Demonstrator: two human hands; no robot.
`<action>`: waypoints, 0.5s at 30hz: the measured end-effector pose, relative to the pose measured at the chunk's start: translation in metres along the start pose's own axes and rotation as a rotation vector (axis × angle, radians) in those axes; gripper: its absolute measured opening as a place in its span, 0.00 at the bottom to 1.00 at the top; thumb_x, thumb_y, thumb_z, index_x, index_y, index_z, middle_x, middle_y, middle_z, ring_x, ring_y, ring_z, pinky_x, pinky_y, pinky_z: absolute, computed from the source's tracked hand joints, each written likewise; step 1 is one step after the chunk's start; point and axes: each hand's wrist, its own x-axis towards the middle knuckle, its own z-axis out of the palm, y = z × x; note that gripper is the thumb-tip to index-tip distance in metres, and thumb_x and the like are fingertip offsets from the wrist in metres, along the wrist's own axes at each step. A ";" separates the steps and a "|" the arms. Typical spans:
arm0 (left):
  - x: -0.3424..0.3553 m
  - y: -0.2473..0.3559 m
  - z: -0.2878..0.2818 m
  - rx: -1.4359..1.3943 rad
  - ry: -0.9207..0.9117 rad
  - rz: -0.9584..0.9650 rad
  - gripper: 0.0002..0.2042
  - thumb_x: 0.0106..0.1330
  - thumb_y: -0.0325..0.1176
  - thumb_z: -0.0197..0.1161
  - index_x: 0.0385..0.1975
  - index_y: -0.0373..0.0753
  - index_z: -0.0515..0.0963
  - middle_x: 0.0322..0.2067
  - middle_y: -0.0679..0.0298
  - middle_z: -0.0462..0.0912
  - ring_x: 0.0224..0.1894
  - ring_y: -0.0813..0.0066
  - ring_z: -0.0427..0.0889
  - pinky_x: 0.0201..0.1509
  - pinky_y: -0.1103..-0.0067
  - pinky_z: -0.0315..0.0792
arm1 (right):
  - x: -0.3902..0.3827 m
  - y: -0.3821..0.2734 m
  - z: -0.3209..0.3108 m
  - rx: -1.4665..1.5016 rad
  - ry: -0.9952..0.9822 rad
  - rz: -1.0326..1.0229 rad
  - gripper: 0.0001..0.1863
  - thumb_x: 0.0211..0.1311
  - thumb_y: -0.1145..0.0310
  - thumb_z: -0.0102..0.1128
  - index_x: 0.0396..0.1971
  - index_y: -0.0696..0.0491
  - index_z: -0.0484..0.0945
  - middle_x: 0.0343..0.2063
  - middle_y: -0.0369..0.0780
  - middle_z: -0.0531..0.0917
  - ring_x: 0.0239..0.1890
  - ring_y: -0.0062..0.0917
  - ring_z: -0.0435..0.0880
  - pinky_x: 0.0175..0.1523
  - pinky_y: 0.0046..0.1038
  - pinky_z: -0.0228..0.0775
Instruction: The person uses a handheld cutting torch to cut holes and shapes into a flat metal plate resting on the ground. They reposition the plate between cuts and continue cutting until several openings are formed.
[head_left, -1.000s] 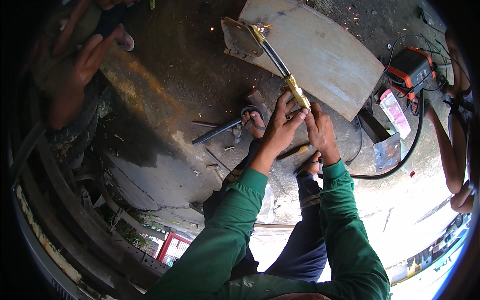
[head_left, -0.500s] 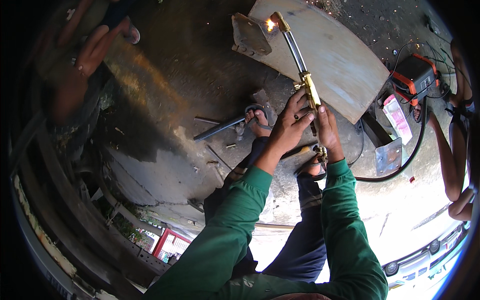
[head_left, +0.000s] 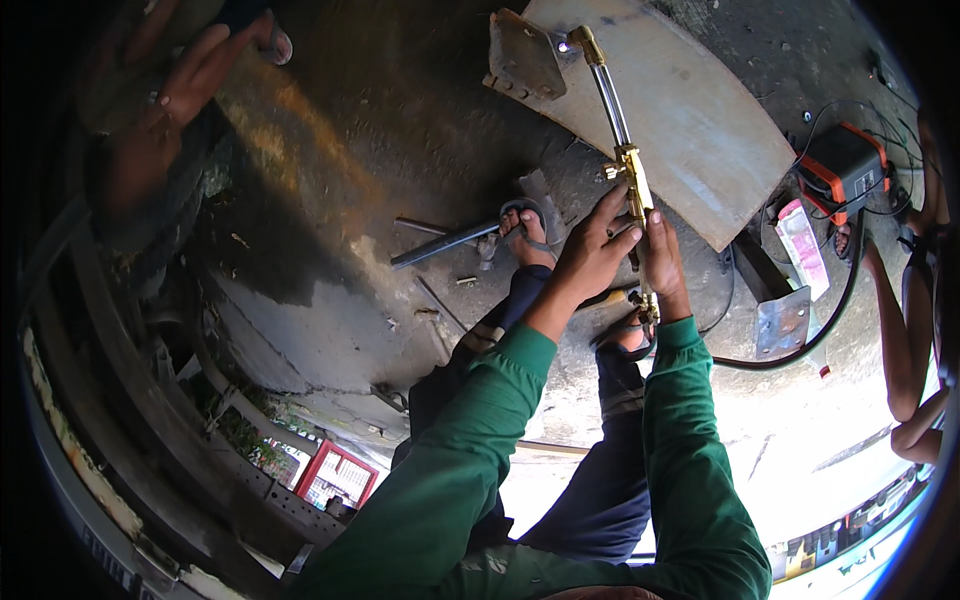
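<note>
torch (head_left: 635,178) in left hand (head_left: 590,264) and right hand (head_left: 664,264)

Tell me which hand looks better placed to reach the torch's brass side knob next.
Likely the left hand: it holds the torch on the same side as the knob, just below it. The right hand holds the torch's other side, slightly lower.

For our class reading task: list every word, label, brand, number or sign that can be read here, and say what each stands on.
No text can be quoted from this view.
Orange-and-black machine: pale label, too small to read.
Pink-and-white packet: printed marks, too blurred to read.
Panel at the lower left edge: lettering, too blurred to read safely.
Brass torch: no lettering can be made out.
</note>
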 end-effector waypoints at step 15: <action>-0.001 0.000 -0.006 0.010 -0.037 -0.073 0.32 0.72 0.23 0.56 0.76 0.37 0.55 0.67 0.53 0.68 0.69 0.59 0.70 0.67 0.70 0.71 | 0.009 0.010 0.008 0.097 -0.005 -0.010 0.29 0.79 0.43 0.39 0.45 0.58 0.75 0.20 0.35 0.75 0.17 0.16 0.71 0.20 0.21 0.61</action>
